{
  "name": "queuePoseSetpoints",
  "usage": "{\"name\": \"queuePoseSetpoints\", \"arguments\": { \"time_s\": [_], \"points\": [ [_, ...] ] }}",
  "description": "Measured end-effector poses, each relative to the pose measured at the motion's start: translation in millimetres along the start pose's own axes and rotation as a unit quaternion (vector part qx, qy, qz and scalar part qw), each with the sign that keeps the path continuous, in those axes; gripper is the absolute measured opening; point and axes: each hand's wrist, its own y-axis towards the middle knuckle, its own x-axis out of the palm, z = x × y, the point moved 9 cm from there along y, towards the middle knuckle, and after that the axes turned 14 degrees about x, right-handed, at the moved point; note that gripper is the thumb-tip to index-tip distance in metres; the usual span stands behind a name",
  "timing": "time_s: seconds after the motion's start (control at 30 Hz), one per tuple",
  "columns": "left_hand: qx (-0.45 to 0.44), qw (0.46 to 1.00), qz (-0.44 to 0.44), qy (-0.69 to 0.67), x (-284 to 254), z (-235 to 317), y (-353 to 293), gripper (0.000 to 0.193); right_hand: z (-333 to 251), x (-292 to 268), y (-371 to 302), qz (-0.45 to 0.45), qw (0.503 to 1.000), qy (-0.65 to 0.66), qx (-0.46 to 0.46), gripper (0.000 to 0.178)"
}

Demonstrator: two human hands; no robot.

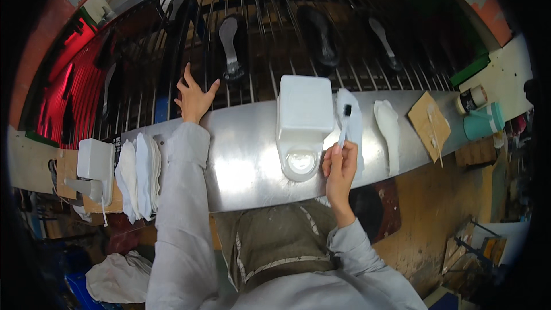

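Observation:
My left hand (196, 99) is stretched over the near edge of the rows of metal rods, fingers spread and holding nothing. Closest to it lies a dark sole (231, 49) with a grey strip along its middle. Between the fingers of my right hand (341, 167) is a small brush (345, 119), pale-handled, its dark bristles pointing away from me. Beneath the brush lies a white insole-shaped piece (356, 106) on the metal ledge (241, 155). Left of my right hand stands a white dispenser (306, 103) with a round cup at its front.
More dark soles (320, 37) rest across the rods. Red light glows at the far left (66, 95). Another white dispenser (95, 161) stands beside stacked white insole pieces (138, 175). Rightward are another insole piece (387, 132), a cardboard piece (427, 123) and a teal mug (481, 123).

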Motion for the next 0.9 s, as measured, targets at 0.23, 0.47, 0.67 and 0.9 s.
{"name": "queuePoseSetpoints", "arguments": {
  "time_s": [0.23,0.47,0.67,0.9],
  "points": [
    [0.263,0.941,0.21,-0.043,-83,112,86,0.082,8,1,2,-0.014,0.999,0.031,0.006,0.017],
    [0.181,0.925,-0.22,-0.253,124,292,152,0.101,5,-11,3,-0.007,0.999,0.032,0.002,0.015],
    [0.016,0.946,-0.321,-0.042,223,283,118,0.138,8,3,-2,-0.052,0.996,0.072,0.02,0.017],
    [0.043,0.842,-0.387,-0.373,205,269,130,0.132,101,-14,-6,-0.021,0.971,0.15,0.186,0.022]
  ]
}}
